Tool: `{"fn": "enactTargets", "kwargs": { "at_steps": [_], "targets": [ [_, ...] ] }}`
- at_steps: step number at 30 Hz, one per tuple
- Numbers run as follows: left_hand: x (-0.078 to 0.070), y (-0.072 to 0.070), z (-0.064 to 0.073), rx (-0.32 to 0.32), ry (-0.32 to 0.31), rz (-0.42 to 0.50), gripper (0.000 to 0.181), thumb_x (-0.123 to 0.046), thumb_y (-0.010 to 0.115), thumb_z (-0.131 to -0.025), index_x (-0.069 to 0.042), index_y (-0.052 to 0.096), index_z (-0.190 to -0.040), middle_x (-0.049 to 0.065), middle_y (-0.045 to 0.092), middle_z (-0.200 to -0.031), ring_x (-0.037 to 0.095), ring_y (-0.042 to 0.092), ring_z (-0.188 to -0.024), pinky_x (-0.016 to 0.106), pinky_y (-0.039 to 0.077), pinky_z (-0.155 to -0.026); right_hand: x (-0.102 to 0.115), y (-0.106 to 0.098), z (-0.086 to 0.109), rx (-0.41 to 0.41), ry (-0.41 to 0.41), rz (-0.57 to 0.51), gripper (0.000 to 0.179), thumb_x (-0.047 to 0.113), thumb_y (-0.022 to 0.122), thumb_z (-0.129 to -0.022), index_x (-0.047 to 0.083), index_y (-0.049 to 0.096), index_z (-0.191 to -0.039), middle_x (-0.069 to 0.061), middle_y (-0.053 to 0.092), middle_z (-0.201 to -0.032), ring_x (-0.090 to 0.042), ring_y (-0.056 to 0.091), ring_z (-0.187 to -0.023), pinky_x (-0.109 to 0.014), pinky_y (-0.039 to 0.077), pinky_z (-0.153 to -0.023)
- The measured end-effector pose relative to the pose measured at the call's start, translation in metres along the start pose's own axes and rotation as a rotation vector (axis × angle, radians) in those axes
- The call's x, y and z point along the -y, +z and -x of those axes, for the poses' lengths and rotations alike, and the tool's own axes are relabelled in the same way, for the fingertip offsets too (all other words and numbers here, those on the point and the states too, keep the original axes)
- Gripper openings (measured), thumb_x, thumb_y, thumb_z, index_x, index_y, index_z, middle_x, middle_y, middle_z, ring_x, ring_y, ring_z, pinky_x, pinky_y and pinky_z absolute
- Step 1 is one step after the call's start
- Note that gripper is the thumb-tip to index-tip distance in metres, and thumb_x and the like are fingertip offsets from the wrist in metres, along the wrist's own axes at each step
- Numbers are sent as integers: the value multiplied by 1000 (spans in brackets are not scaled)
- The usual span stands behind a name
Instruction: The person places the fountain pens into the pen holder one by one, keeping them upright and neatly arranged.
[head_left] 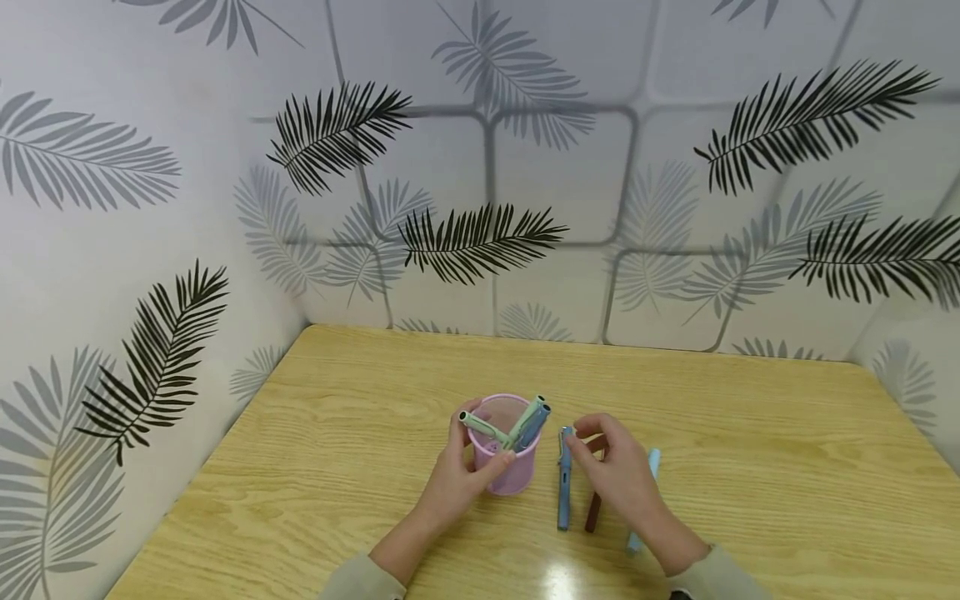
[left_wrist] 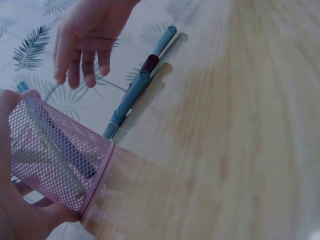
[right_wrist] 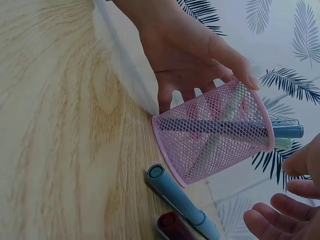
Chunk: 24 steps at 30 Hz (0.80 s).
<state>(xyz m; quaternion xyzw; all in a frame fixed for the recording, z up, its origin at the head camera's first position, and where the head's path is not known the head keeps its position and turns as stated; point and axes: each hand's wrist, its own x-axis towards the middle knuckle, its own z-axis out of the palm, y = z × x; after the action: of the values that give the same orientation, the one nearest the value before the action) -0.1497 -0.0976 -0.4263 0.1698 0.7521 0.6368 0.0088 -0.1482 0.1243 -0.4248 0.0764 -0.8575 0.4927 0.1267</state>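
Note:
My left hand (head_left: 456, 482) grips a pink mesh pen holder (head_left: 514, 477), thumb at the rim and fingers round the far side. Two pale green pens (head_left: 482, 427) and a blue pen (head_left: 534, 425) lean inside it. In the right wrist view, the pen holder (right_wrist: 215, 132) stands close to the row of pens. My right hand (head_left: 621, 473) hovers over that row with loosely bent fingers and holds nothing. Nearest its fingertips lies a blue pen (head_left: 564, 493) with a clip. Beside this are a dark red pen (head_left: 593, 512), partly hidden by the hand, and a light blue pen (head_left: 655, 461).
The wood-grain table (head_left: 337, 417) runs back to a wall (head_left: 555, 292) patterned with black and grey leaves. Another leaf-patterned wall (head_left: 202, 225) borders the table's left side. A bright light reflection shows near the front of the table.

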Motion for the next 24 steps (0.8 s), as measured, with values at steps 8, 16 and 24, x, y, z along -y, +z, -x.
{"fn": "enactTargets", "kwargs": {
  "at_steps": [8,16,24],
  "targets": [
    [0,0,0,4,-1,4,72,-15,67,-86,-11,23,-142,20,36,-139,33,43,-117,49,43,-91,-5,-7,3,0,24,29,18,11,66,-87,3,60,-101,-5,61,-90,-17,55,-74,-24,46,-60],
    [-1,0,0,8,-5,4,72,-16,67,-86,-11,22,-142,20,37,-138,36,43,-116,49,43,-90,-9,-14,8,22,83,67,22,15,65,-88,3,60,-106,-4,61,-91,-17,56,-80,-26,48,-66],
    [-1,1,0,4,-1,3,72,-15,67,-86,-11,22,-142,19,36,-139,33,43,-115,47,44,-90,-14,-29,8,54,148,92,25,20,61,-91,4,57,-110,-6,60,-96,-20,57,-82,-29,48,-64]
  ]
}}
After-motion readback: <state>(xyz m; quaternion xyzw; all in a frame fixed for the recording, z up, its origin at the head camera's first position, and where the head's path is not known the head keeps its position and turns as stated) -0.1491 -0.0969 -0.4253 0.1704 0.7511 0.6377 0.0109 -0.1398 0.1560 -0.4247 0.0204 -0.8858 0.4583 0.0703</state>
